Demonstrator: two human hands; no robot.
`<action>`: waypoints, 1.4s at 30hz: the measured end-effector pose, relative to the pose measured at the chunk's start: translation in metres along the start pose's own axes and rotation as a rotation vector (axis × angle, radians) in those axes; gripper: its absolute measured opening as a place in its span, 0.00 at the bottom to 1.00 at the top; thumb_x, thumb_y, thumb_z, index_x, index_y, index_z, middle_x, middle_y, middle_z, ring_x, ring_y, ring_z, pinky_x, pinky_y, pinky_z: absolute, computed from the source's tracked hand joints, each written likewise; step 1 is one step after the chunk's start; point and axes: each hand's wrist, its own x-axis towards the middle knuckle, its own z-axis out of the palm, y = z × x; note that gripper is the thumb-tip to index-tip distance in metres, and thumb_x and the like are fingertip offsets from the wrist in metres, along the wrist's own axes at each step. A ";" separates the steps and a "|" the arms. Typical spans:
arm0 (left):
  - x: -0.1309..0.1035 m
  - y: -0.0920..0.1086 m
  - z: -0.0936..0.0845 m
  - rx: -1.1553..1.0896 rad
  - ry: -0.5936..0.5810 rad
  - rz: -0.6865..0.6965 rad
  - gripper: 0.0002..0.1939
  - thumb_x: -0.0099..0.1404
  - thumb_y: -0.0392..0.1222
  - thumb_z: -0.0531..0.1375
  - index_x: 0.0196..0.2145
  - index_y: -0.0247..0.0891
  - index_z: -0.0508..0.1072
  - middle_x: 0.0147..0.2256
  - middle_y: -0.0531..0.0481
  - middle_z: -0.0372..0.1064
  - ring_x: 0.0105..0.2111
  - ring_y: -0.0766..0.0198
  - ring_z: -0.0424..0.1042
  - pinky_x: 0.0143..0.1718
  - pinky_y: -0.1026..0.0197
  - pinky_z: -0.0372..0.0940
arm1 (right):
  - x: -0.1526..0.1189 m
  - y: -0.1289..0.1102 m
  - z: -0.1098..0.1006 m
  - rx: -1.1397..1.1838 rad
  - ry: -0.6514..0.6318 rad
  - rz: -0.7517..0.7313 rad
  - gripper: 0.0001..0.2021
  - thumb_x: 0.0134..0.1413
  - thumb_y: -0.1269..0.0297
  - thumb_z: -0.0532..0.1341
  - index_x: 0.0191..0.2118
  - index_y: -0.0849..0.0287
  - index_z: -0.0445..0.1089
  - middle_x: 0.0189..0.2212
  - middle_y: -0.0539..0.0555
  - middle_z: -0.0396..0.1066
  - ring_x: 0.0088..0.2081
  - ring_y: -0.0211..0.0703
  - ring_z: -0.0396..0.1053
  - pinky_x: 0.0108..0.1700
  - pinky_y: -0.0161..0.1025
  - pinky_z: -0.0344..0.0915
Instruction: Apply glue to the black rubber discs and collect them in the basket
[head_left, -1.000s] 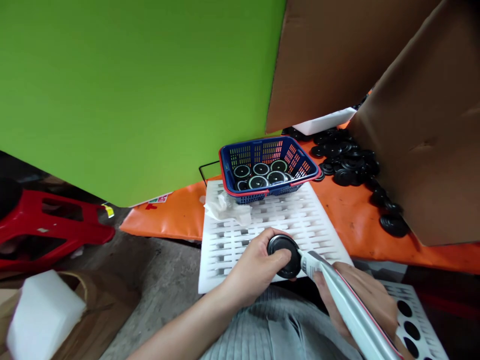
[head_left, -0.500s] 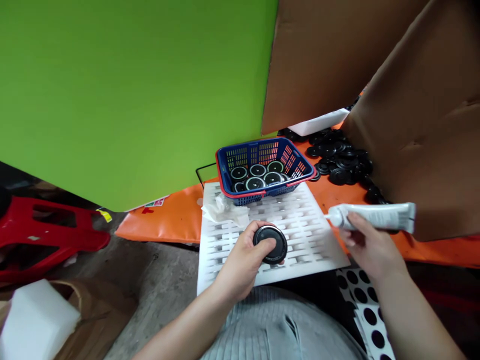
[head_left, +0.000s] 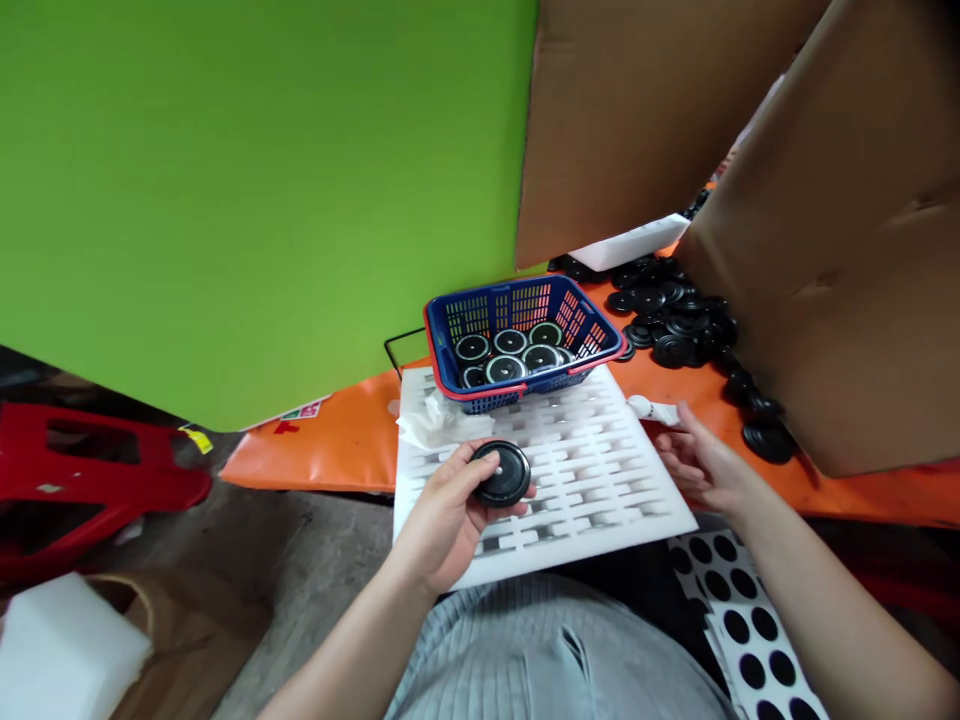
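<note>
My left hand is closed on a round black disc, thumb on its face and fingers beneath, above a white slotted foam sheet. A white tube with a rounded cap lies by the foam's right edge; much of its body is hidden behind my right hand. That hand's thumb is at the tube, with the other fingers apart and loosely bent. A blue basket with a red rim stands at the foam's far end, holding several black discs with silvery rings.
Crumpled white tissue lies beside the basket. Black discs are heaped on the orange table cover. A green panel and cardboard stand around. Sheets of black round stickers lie at lower right; a red stool is left.
My right hand has lowered the tube from the air to the foam's right edge and loosened its fingers. My left hand has moved left and turned the disc, showing a different face.
</note>
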 end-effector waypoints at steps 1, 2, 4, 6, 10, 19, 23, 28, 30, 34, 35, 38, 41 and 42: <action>0.001 0.000 -0.001 -0.011 0.006 -0.005 0.13 0.63 0.40 0.62 0.45 0.33 0.68 0.38 0.41 0.76 0.36 0.53 0.78 0.33 0.58 0.72 | -0.008 -0.003 0.005 -0.082 0.055 -0.079 0.26 0.54 0.38 0.59 0.22 0.58 0.63 0.13 0.44 0.55 0.11 0.26 0.43 0.09 0.27 0.40; 0.003 -0.001 -0.001 -0.023 0.007 -0.010 0.13 0.64 0.40 0.62 0.44 0.33 0.69 0.39 0.40 0.76 0.36 0.52 0.79 0.33 0.58 0.72 | -0.016 -0.007 0.014 -0.172 0.112 -0.177 0.25 0.54 0.40 0.60 0.23 0.58 0.64 0.14 0.44 0.56 0.13 0.27 0.47 0.11 0.28 0.44; 0.005 -0.003 0.000 -0.054 0.004 -0.023 0.13 0.66 0.42 0.60 0.45 0.32 0.69 0.41 0.38 0.76 0.38 0.51 0.79 0.34 0.58 0.73 | -0.026 -0.014 0.039 -0.353 0.179 -0.376 0.18 0.54 0.47 0.64 0.27 0.58 0.69 0.19 0.47 0.63 0.20 0.31 0.59 0.19 0.28 0.56; 0.007 -0.005 0.004 -0.093 -0.010 -0.047 0.15 0.68 0.44 0.58 0.47 0.31 0.68 0.43 0.36 0.76 0.40 0.50 0.79 0.38 0.56 0.73 | -0.028 -0.019 0.070 -0.537 0.139 -0.521 0.11 0.54 0.53 0.66 0.32 0.56 0.74 0.28 0.49 0.70 0.30 0.36 0.66 0.30 0.31 0.62; 0.004 -0.005 0.013 -0.150 -0.090 -0.093 0.19 0.72 0.48 0.52 0.52 0.30 0.67 0.47 0.35 0.74 0.42 0.50 0.78 0.42 0.53 0.73 | -0.006 -0.026 0.116 -0.842 0.004 -0.674 0.05 0.53 0.62 0.65 0.28 0.55 0.75 0.30 0.52 0.70 0.30 0.39 0.65 0.31 0.36 0.58; 0.002 -0.007 0.001 -0.185 -0.147 -0.115 0.23 0.73 0.51 0.49 0.52 0.29 0.69 0.47 0.35 0.74 0.42 0.52 0.77 0.44 0.51 0.72 | -0.034 -0.029 0.118 -0.980 -0.094 -1.050 0.07 0.63 0.67 0.58 0.40 0.57 0.73 0.41 0.56 0.69 0.43 0.43 0.69 0.44 0.41 0.68; 0.005 -0.013 0.003 -0.202 -0.208 -0.120 0.17 0.72 0.44 0.51 0.49 0.31 0.72 0.45 0.38 0.74 0.40 0.57 0.75 0.43 0.53 0.72 | -0.071 -0.001 0.124 -1.020 -0.236 -1.331 0.16 0.59 0.79 0.59 0.50 0.59 0.70 0.55 0.62 0.64 0.56 0.46 0.66 0.54 0.42 0.69; 0.002 -0.016 0.009 -0.153 -0.231 -0.069 0.14 0.65 0.33 0.58 0.48 0.33 0.73 0.45 0.42 0.73 0.40 0.59 0.73 0.43 0.53 0.73 | -0.081 0.010 0.128 -1.104 -0.158 -1.413 0.21 0.53 0.85 0.60 0.51 0.61 0.70 0.55 0.65 0.66 0.58 0.50 0.65 0.56 0.47 0.69; 0.000 -0.016 0.011 -0.129 -0.234 -0.061 0.15 0.63 0.32 0.59 0.48 0.33 0.73 0.44 0.42 0.72 0.40 0.60 0.73 0.43 0.53 0.72 | -0.082 0.008 0.128 -1.103 -0.140 -1.439 0.22 0.52 0.86 0.60 0.51 0.61 0.70 0.54 0.64 0.67 0.58 0.51 0.65 0.56 0.48 0.69; -0.001 -0.016 0.011 -0.119 -0.260 -0.052 0.14 0.64 0.31 0.59 0.48 0.34 0.73 0.44 0.42 0.72 0.40 0.60 0.73 0.42 0.56 0.72 | -0.086 0.005 0.128 -1.071 -0.148 -1.433 0.23 0.53 0.85 0.61 0.52 0.59 0.70 0.54 0.62 0.68 0.58 0.51 0.64 0.58 0.52 0.66; -0.002 -0.016 0.011 -0.116 -0.266 -0.050 0.14 0.64 0.31 0.59 0.48 0.34 0.73 0.44 0.42 0.72 0.40 0.61 0.73 0.42 0.56 0.72 | -0.087 0.004 0.127 -1.054 -0.155 -1.413 0.22 0.54 0.83 0.61 0.53 0.58 0.70 0.55 0.61 0.68 0.59 0.51 0.64 0.59 0.52 0.65; -0.002 -0.015 0.011 -0.083 -0.298 -0.051 0.15 0.64 0.31 0.59 0.49 0.33 0.73 0.43 0.41 0.74 0.39 0.60 0.74 0.41 0.55 0.73 | -0.089 0.003 0.124 -0.938 -0.177 -1.227 0.21 0.58 0.76 0.61 0.56 0.54 0.68 0.57 0.59 0.66 0.59 0.49 0.63 0.60 0.50 0.64; -0.004 -0.015 0.012 -0.034 -0.344 -0.070 0.18 0.65 0.33 0.59 0.53 0.34 0.72 0.45 0.40 0.74 0.40 0.58 0.75 0.41 0.54 0.73 | -0.089 0.000 0.123 -0.729 -0.118 -0.892 0.16 0.63 0.66 0.59 0.55 0.52 0.69 0.53 0.56 0.69 0.55 0.44 0.68 0.56 0.42 0.67; -0.004 -0.015 0.012 -0.021 -0.353 -0.075 0.19 0.65 0.33 0.60 0.54 0.34 0.71 0.47 0.39 0.74 0.42 0.57 0.75 0.41 0.55 0.73 | -0.089 -0.001 0.124 -0.661 -0.111 -0.766 0.13 0.64 0.63 0.58 0.52 0.53 0.71 0.49 0.55 0.71 0.50 0.43 0.70 0.52 0.39 0.69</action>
